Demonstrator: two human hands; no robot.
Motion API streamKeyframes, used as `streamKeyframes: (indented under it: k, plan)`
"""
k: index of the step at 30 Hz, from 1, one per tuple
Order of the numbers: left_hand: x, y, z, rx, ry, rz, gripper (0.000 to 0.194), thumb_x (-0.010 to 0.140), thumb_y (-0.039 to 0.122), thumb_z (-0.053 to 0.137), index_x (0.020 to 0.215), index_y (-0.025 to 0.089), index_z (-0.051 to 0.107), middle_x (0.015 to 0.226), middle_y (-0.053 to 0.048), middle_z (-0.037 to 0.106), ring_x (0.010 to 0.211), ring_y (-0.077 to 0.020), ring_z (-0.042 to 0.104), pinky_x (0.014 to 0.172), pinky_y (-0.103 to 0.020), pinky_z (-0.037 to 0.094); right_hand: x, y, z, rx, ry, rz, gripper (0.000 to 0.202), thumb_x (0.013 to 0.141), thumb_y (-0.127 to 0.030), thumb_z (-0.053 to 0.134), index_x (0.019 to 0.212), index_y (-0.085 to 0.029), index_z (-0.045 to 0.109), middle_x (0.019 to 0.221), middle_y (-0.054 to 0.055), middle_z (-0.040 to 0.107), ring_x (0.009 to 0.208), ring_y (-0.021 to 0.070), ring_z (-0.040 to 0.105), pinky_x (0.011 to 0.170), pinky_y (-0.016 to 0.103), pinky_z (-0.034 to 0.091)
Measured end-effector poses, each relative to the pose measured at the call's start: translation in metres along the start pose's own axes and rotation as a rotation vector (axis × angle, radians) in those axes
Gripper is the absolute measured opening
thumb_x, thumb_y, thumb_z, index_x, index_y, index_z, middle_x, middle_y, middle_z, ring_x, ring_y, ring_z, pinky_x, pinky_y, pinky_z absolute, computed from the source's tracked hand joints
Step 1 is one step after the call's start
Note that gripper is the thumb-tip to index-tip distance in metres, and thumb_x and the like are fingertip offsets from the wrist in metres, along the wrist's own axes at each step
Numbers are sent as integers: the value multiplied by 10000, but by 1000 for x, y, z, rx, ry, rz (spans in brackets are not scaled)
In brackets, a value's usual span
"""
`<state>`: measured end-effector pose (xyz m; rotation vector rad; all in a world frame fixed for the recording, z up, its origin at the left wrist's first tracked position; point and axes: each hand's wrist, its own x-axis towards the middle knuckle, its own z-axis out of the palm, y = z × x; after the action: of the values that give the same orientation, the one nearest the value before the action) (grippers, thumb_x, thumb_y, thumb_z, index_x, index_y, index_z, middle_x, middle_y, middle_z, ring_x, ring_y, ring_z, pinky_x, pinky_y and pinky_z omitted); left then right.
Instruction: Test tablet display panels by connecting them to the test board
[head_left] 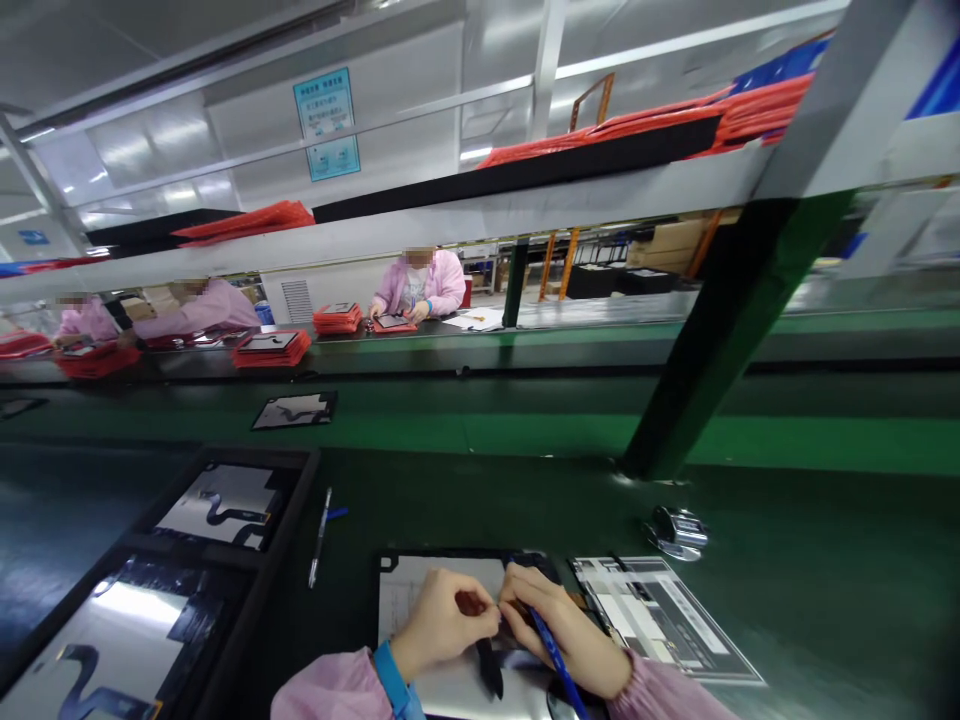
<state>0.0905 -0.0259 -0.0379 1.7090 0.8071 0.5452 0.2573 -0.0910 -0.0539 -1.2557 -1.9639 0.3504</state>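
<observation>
My left hand is closed in a pinch over a silver-backed display panel with a black edge. What its fingertips hold is too small to make out. A black pointed piece shows just below them, and I cannot tell whether it is held. My right hand meets the left at the fingertips. A slim blue pen-like tool is gripped in it, slanting down toward me. Right of the hands lies a second panel with white and grey strips, close beside the first.
A black tray with display panels stands at left, beside a pen. A metal tape roll sits near a green post. Another panel lies farther back. Co-workers sit across the line by red stacks.
</observation>
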Motion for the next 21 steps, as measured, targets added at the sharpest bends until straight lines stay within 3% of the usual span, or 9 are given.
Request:
streamKeyframes:
  k: [4,8,10,12,14,16,18,19,21]
  plan:
    - [2,-6,2,-4,35,-4,130,684,164,625,644,95,728,556,-19,628,532,-107,505,530,-218,373,-6,14,-2,-81,98,-42,311,1018,-383,370,918,-222,617,847,57,621,761,182,612,687,299,512]
    - [4,-13,2,-33,108,-26,169,724,219,650,777,97,754,713,-69,711,605,-132,566,571,-228,414,-1,19,-29,-272,525,-14,342,1006,-385,348,1205,-236,583,1242,134,526,901,231,660,777,375,560]
    - [5,-15,-1,-85,159,-33,203,736,265,675,839,106,747,753,-69,712,621,-131,561,578,-229,415,12,11,-50,-321,707,-82,361,1009,-386,330,1215,-241,588,1265,146,506,815,235,679,698,390,577]
    - [6,-16,-4,-156,197,-38,237,746,325,692,850,117,734,722,-53,686,615,-128,544,586,-237,417,35,-3,-73,-349,877,-222,349,1018,-350,337,1219,-249,604,1131,139,603,715,221,677,574,355,563]
    - [6,-18,-6,-207,223,-49,266,741,383,699,825,133,726,694,-40,658,614,-134,536,595,-251,425,68,-18,-99,-511,870,-365,347,1019,-240,369,1311,-224,556,873,98,683,800,223,686,692,335,560]
    - [8,-19,-9,-229,255,-70,278,706,414,717,786,148,725,688,-37,647,617,-145,536,593,-265,427,110,-32,-128,-592,792,-461,367,1010,-192,412,1360,-162,516,808,73,685,769,151,674,751,262,527]
    - [9,-22,-10,-239,283,-79,271,671,415,733,754,157,724,691,-37,648,626,-154,539,609,-280,432,158,-46,-161,-692,673,-509,401,1036,-245,304,1299,-75,556,860,89,690,783,93,649,778,231,481]
    - [10,-23,-11,-240,299,-76,262,658,409,737,737,160,723,684,-38,647,632,-159,542,625,-290,437,183,-53,-177,-753,715,-515,463,1033,-330,291,1220,-44,604,940,106,694,870,85,641,783,225,458]
    - [12,-25,-12,-250,330,-81,245,643,402,733,706,165,721,665,-43,642,644,-175,552,657,-316,449,229,-68,-203,-803,714,-378,690,968,-513,209,1142,4,633,1130,133,649,1052,115,589,754,257,419]
